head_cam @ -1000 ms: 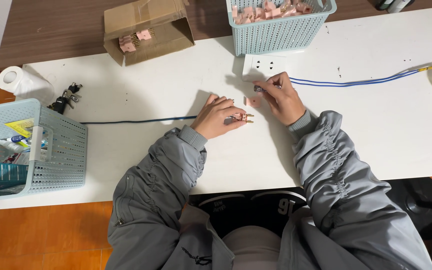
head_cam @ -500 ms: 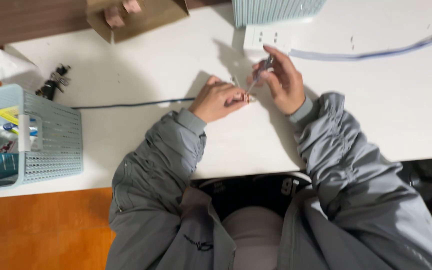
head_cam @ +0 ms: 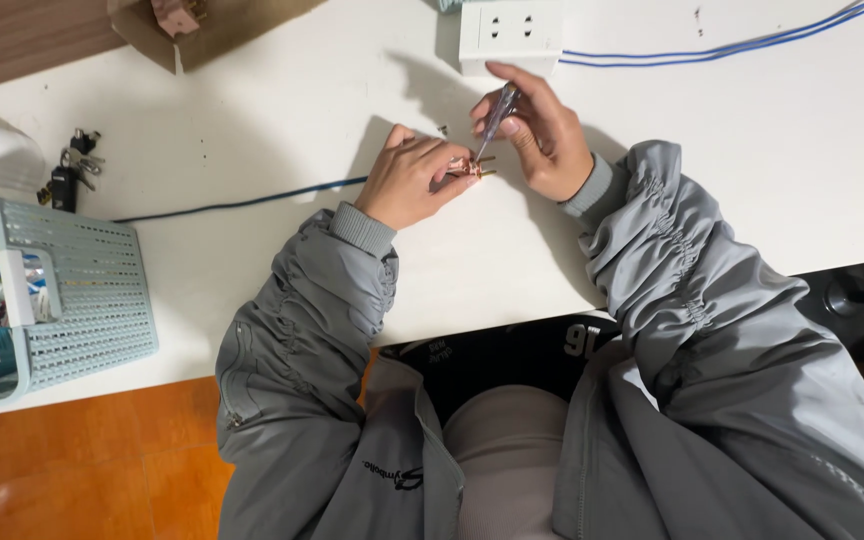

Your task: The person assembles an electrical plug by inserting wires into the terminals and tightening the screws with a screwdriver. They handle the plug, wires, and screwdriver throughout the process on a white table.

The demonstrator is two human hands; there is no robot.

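Observation:
My left hand (head_cam: 414,182) rests on the white table (head_cam: 252,120) and pinches a small pink plug part with metal prongs (head_cam: 470,168). My right hand (head_cam: 544,128) grips a slim screwdriver with a clear handle (head_cam: 499,112), its tip pointing down onto the plug part. The two hands are nearly touching. A blue cable (head_cam: 242,205) runs from under my left hand to the left. A white socket block (head_cam: 510,35) sits just beyond my right hand.
A light blue basket (head_cam: 82,300) with tubes and packets stands at the table's left edge. Keys (head_cam: 70,170) lie at the far left. A cardboard box (head_cam: 207,30) is at the back. Two blue wires (head_cam: 732,45) run right from the socket block.
The view has tilted down and closer. My right hand has lifted the screwdriver from the table and brought its tip to the plug part held in my left hand.

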